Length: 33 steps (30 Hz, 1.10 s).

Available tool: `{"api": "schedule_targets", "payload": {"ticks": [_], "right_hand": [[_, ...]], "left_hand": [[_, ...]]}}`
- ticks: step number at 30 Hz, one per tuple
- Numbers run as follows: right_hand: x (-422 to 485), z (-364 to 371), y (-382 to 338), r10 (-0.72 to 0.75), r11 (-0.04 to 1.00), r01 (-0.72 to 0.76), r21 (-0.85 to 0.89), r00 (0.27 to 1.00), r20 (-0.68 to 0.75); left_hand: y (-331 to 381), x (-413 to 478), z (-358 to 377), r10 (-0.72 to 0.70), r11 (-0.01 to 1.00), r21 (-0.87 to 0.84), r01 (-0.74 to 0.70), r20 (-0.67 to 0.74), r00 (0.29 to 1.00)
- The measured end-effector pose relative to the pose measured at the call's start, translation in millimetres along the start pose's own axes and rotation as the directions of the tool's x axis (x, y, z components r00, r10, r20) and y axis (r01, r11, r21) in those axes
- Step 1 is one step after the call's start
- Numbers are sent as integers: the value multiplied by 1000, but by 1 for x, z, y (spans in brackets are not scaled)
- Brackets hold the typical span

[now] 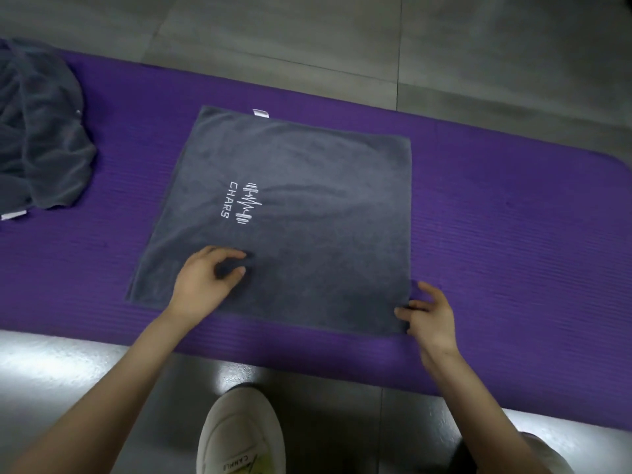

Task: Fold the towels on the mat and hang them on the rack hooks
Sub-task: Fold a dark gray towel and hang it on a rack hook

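A grey towel (pixel 307 186) with a white "CHARS" logo lies flat as a folded square on the purple mat (pixel 513 217). My left hand (pixel 201 282) rests on the towel's near left part, its arched fingertips touching the cloth. My right hand (pixel 431 316) is at the towel's near right corner, where thumb and fingers pinch the edge. A small white tag sticks out at the towel's far edge. The rack and its hooks are out of view.
A second grey towel (pixel 41 131) lies crumpled on the mat at the far left. Grey tiled floor (pixel 307 39) surrounds the mat. My white shoe (pixel 239 432) stands on the floor just in front of the mat's near edge.
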State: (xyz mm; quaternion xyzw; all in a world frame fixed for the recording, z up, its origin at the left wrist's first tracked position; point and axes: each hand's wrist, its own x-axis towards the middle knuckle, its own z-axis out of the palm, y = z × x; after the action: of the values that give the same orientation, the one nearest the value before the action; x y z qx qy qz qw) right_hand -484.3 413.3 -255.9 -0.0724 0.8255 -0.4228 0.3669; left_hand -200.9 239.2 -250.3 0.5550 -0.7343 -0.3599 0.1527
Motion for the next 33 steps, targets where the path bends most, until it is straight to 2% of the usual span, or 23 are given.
{"api": "schedule_targets", "payload": {"ticks": [1, 3, 5, 10, 14, 16, 18, 20, 22, 24, 27, 29, 33], "right_hand": [[-4, 6, -14, -4, 996, 2, 89, 1000, 22], [-14, 24, -47, -62, 980, 45, 194, 995, 83], [-27, 51, -79, -149, 964, 102, 245, 972, 182], [-63, 142, -125, -292, 947, 183, 262, 829, 477], [-78, 191, -106, -236, 967, 239, 91, 694, 681], [-71, 198, -95, -150, 971, 239, -32, 701, 698], [-58, 197, -94, -102, 980, 188, -65, 756, 646], [-38, 197, -99, -135, 980, 193, -50, 829, 543], [-13, 203, -109, -215, 955, 282, -89, 869, 445], [14, 220, -122, -315, 900, 398, -181, 877, 363], [44, 251, -147, -412, 831, 477, -285, 873, 260], [58, 268, -165, -438, 813, 481, -328, 876, 199], [86, 292, -189, -423, 841, 426, -334, 902, 86]], "left_hand": [[6, 0, -4, -82, 980, -179, 86, 32, 996], [16, 0, -11, -201, 834, -496, 242, 135, 970], [22, 0, -18, -274, 688, -648, 328, 188, 943], [16, 4, -32, -400, 409, -820, 402, 235, 886], [-2, 7, -38, -485, 322, -806, 497, 311, 817], [-11, 7, -35, -513, 332, -748, 575, 368, 776], [-17, 7, -30, -534, 390, -682, 619, 380, 755], [-19, 6, -25, -544, 430, -661, 615, 354, 761], [-19, 6, -21, -551, 480, -644, 596, 308, 776], [-20, 9, -18, -542, 540, -617, 573, 267, 797], [-21, 18, -18, -522, 625, -553, 551, 229, 822], [-22, 24, -19, -505, 664, -530, 528, 203, 839], [-26, 33, -19, -509, 671, -533, 516, 176, 843]]}}
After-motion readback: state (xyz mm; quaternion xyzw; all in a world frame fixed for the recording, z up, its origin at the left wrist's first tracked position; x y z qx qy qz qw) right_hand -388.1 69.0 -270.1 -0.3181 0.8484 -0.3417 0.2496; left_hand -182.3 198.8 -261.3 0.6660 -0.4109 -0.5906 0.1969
